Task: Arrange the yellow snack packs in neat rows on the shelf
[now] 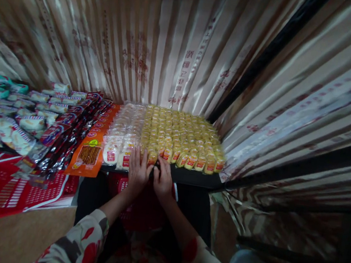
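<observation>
On a black shelf stand tight rows of small yellow wrapped snacks (183, 136), with red-and-orange labels on the front ones. Directly left of them are rows of white wrapped snacks (124, 132) in clear film with red labels. My left hand (138, 171) lies with fingers stretched forward over the front packs, where the white and yellow rows meet. Close beside it, my right hand (163, 178) touches the front of the yellow rows, its fingers extended and thumb toward the left hand. Neither hand visibly lifts a pack.
Left along the shelf lie orange snack bags (88, 155), dark red shiny packets (64, 131) and white wrapped packs (31, 121). A red basket (146, 208) sits below the shelf edge (192, 177). Printed pleated curtain (185, 44) hangs behind; a black pole (259, 61) slants at right.
</observation>
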`<state>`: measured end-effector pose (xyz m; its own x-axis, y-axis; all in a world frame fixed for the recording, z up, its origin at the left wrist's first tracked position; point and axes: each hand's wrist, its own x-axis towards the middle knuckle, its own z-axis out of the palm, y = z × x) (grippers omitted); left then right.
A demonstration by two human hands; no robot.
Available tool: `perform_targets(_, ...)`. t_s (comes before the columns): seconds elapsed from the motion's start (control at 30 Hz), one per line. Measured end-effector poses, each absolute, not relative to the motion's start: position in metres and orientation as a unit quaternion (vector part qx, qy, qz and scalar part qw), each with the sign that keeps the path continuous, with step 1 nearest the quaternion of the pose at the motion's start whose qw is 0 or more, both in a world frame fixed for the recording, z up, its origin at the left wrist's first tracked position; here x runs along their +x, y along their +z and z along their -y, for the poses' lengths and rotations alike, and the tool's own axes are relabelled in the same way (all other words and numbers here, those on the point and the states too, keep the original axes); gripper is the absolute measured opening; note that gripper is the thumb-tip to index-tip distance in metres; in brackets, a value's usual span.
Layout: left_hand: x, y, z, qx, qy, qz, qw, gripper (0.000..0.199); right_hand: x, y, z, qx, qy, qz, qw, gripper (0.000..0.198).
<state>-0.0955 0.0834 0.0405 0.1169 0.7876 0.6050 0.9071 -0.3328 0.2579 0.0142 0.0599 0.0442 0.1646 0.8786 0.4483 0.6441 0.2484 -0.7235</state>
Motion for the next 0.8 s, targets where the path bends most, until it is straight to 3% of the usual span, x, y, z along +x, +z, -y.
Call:
perform_targets(0.2,-0.091,0.028,-0.060,-0.752,-0.342,0.556,0.093,0.043,0.010,0.038,-0.065,-0.628,0.175,0.580,0.488,0.045)
perform_targets(0.8,-0.089,0.014,-0.057,-0.739,-0.381,0.555,0.022,0.044,0.004,0.035,-0.075,-0.664,0.180,0.552,0.471,0.025)
